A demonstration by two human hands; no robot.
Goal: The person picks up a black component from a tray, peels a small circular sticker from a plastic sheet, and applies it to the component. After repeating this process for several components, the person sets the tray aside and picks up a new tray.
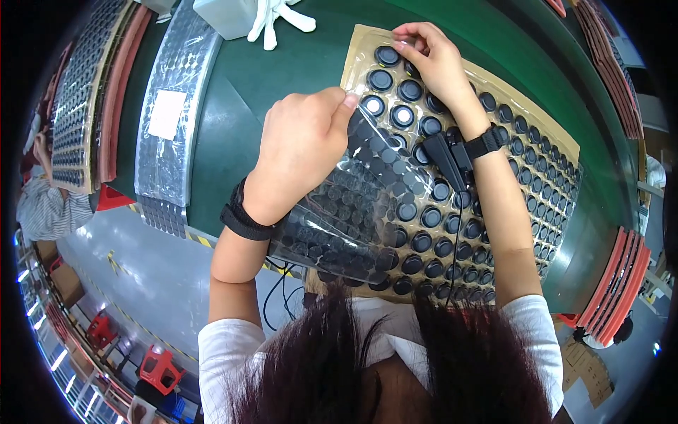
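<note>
A tan board (358, 53) carries rows of black round parts (409, 90), a few showing white centres. My left hand (300, 141) is closed in a pinch on the edge of a clear plastic film (339, 237). That film drapes over the board's near left portion, with dark discs showing on or through it. My right hand (438, 63) is over the board's far left corner beside the black parts. Its fingers are bent and drawn together; what lies between them is hidden. A small black device (446, 157) with a cable is strapped to my right wrist.
The board rests on a green table (233, 106). At left lies a long plastic-wrapped pack (169, 148) with a white label. White gloves (279, 18) and a grey box (224, 15) stand beyond. Red-edged stacks (614, 286) flank the right side; another person (53, 208) is far left.
</note>
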